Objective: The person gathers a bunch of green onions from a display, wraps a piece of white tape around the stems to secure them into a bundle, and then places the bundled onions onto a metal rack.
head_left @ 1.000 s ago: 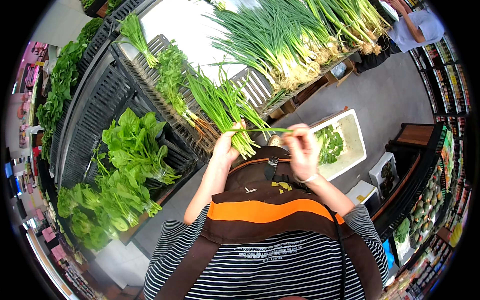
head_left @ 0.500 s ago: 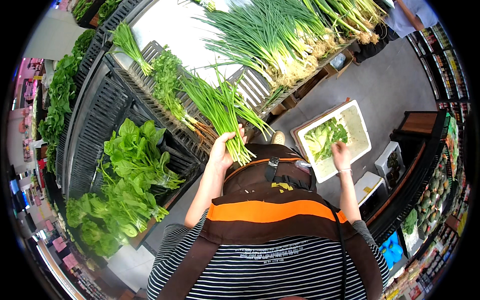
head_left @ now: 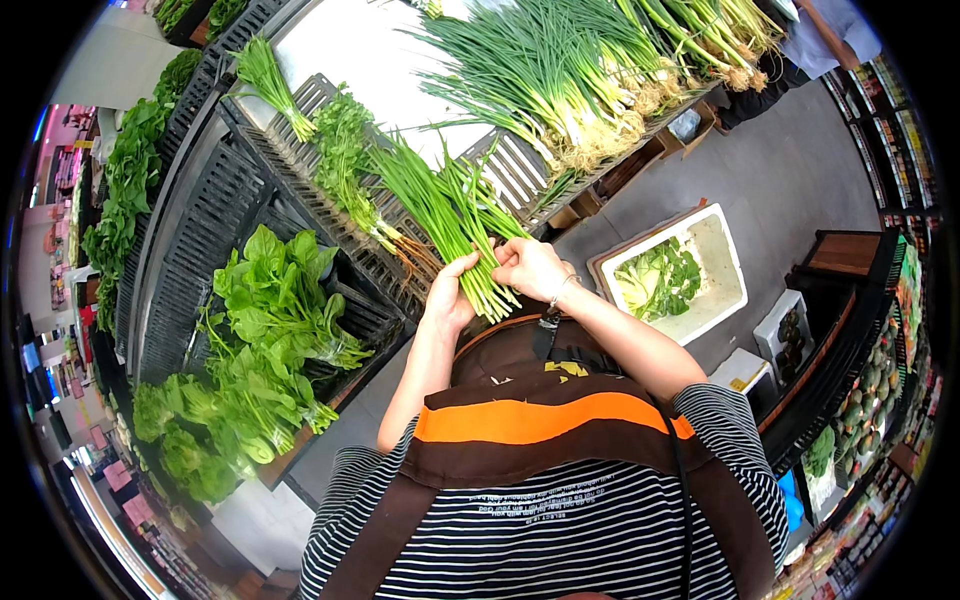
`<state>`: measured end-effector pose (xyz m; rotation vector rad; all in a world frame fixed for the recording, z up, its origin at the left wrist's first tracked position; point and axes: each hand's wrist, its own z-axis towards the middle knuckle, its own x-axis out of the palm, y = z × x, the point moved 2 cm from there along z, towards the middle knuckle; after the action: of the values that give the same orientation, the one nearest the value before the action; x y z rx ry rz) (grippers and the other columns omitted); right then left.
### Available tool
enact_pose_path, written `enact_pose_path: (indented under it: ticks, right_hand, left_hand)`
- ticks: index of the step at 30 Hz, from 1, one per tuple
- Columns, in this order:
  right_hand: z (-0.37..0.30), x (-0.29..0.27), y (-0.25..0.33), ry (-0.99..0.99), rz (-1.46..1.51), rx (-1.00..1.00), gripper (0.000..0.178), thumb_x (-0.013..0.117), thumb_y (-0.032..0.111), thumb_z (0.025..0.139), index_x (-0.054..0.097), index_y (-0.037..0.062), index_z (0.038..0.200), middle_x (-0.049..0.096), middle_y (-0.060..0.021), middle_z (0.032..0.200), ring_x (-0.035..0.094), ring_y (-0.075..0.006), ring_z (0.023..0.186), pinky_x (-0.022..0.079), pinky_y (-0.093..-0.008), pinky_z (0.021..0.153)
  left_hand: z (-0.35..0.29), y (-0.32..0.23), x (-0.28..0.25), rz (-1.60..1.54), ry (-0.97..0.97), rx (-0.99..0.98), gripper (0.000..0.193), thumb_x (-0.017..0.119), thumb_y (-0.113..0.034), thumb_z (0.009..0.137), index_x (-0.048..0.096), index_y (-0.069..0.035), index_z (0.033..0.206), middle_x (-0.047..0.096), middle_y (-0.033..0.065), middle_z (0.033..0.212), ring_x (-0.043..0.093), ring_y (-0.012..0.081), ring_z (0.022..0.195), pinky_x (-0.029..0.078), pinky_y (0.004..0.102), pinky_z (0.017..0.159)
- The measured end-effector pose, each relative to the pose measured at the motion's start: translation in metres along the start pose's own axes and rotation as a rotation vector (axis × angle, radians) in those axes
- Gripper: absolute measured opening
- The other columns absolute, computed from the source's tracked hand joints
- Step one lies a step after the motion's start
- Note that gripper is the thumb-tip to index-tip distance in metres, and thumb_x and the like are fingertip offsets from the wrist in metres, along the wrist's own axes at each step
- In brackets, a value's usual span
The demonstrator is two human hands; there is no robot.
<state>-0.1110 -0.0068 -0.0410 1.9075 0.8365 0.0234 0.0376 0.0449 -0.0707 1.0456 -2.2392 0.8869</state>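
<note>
A bunch of long green stems, like chives (head_left: 437,217), lies across my left palm, its cut ends pointing toward my apron. My left hand (head_left: 455,292) is closed around the lower part of the bunch. From the right, my right hand (head_left: 535,270) reaches over and pinches at the bunch's edge near the cut ends; exactly which stems sit between its fingertips is too small to tell. Just left of the bunch, a bundle of leafy herbs (head_left: 350,185) with reddish-brown roots rests on the slatted rack.
Spring onions (head_left: 560,90) are piled on the display at the top. Leafy greens (head_left: 270,300) fill a dark crate at left. Right of me, a white foam box (head_left: 738,270) on the floor holds discarded leaves (head_left: 655,280). Another person's arm (head_left: 825,35) shows at top right.
My right hand has left the leaves in the foam box and come up and left to the bunch. My left hand keeps its hold, nearly in place.
</note>
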Motion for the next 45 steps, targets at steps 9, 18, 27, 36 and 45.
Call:
enact_pose_path:
  ticks: [9,18,27,36,45]
  right_hand:
    - [-0.028,0.004,0.019,0.008,-0.302,-0.24,0.02,0.064,0.013,0.073,0.057,0.0032,0.088,0.065,-0.0157,0.085,0.063,-0.0352,0.082,0.049,-0.045,0.072]
    - [-0.026,0.007,0.01,0.21,0.025,-0.2,0.026,0.07,0.019,0.074,0.063,0.0005,0.089,0.068,-0.0131,0.08,0.067,-0.0253,0.075,0.052,-0.0352,0.07]
    - [0.004,-0.058,-0.043,-0.298,-0.269,0.042,0.031,0.069,0.036,0.077,0.066,0.0078,0.088,0.067,-0.009,0.082,0.065,-0.0249,0.079,0.051,-0.0359,0.076]
    - [0.033,-0.039,-0.069,0.012,-0.025,0.16,0.028,0.074,0.027,0.078,0.068,0.0006,0.088,0.068,-0.005,0.074,0.063,-0.0088,0.063,0.052,-0.0248,0.062]
    - [0.03,-0.03,-0.071,0.165,0.29,0.199,0.018,0.066,0.02,0.086,0.066,0.0018,0.086,0.068,-0.003,0.075,0.06,-0.0062,0.06,0.048,-0.0216,0.054]
  left_hand:
    - [0.004,0.008,-0.012,-0.106,-0.005,0.035,0.037,0.061,-0.013,0.09,0.051,0.001,0.123,0.059,0.0107,0.119,0.058,0.0218,0.106,0.049,0.0373,0.095]
    - [0.004,0.003,-0.023,-0.195,0.025,0.033,0.023,0.061,-0.015,0.09,0.058,-0.006,0.111,0.063,0.0016,0.097,0.061,0.0134,0.084,0.053,0.0298,0.078]
    - [-0.018,-0.021,-0.024,-0.529,0.23,-0.023,0.026,0.053,-0.024,0.096,0.054,-0.007,0.115,0.058,-0.0038,0.091,0.059,0.0088,0.078,0.055,0.0304,0.071]
    - [-0.035,0.013,-0.027,-0.21,0.103,0.108,0.029,0.06,-0.01,0.09,0.052,-0.01,0.119,0.059,-0.0001,0.095,0.059,0.0102,0.078,0.055,0.0288,0.068]
    - [-0.043,0.009,-0.019,-0.163,0.144,0.172,0.035,0.057,-0.011,0.092,0.048,-0.014,0.126,0.057,0.0004,0.096,0.06,0.0114,0.081,0.057,0.0343,0.073]
